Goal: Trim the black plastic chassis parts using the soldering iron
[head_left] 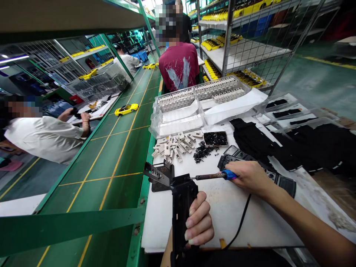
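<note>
My left hand (199, 221) is wrapped round a long black plastic part (182, 211), held upright near the table's front edge. In my right hand (251, 176) is a soldering iron (213, 176) with a blue grip and a dark cord. Its tip points left and meets, or nearly meets, the upper end of the black part. Just behind that end stands a black metal iron stand (161, 176). Another black moulded part (230, 157) lies beyond my right hand, partly hidden by it.
White plastic pieces (180, 146), a small box of black bits (215, 139) and a loose black pile (204, 151) lie ahead. Behind them is a clear tray (155, 128). A green conveyor (111, 148) carries a yellow toy car (127, 109). Co-workers sit nearby.
</note>
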The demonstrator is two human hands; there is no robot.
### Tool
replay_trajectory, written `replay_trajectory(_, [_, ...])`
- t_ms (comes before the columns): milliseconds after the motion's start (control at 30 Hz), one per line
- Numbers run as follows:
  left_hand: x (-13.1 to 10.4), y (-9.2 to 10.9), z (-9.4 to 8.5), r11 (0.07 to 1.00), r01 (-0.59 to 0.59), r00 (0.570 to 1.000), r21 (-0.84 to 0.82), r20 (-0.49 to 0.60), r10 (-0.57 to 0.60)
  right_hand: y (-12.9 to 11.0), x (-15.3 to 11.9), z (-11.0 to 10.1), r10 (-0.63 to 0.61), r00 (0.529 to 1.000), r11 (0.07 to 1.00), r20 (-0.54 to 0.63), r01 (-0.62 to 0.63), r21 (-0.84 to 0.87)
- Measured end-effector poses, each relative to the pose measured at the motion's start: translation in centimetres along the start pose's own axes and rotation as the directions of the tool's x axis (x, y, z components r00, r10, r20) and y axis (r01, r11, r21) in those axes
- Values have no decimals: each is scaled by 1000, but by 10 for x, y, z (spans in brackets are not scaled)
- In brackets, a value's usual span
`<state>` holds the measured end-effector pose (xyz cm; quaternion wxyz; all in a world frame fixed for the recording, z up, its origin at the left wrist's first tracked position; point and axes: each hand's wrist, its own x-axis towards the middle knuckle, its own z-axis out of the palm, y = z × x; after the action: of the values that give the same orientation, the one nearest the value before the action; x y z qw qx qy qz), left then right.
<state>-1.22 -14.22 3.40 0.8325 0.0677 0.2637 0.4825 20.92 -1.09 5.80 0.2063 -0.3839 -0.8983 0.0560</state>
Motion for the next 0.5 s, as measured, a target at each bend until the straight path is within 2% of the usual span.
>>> replay_trajectory(200, [5, -4, -4, 997, -11, 999, 75, -46, 15, -2, 3, 0, -17, 1000, 1000, -7, 17, -23])
replay_trajectory(300, [4, -3, -4, 997, -47, 999, 61, -17, 48, -4, 4, 3, -25, 1000, 999, -12, 25, -22])
replay_trajectory(367, [0, 4, 0, 997, -80, 997, 21, 21, 80, -6, 6, 8, -13, 1000, 999, -29, 14, 37])
replay_trajectory(433, [-6, 13, 7, 994, -108, 992, -32, 70, 110, -11, 14, 14, 63, 997, 986, -49, -54, 159])
replay_trajectory(500, [-11, 23, 14, 985, -158, 985, -65, 53, 162, -22, 31, 23, 215, 975, 940, -50, -193, 280])
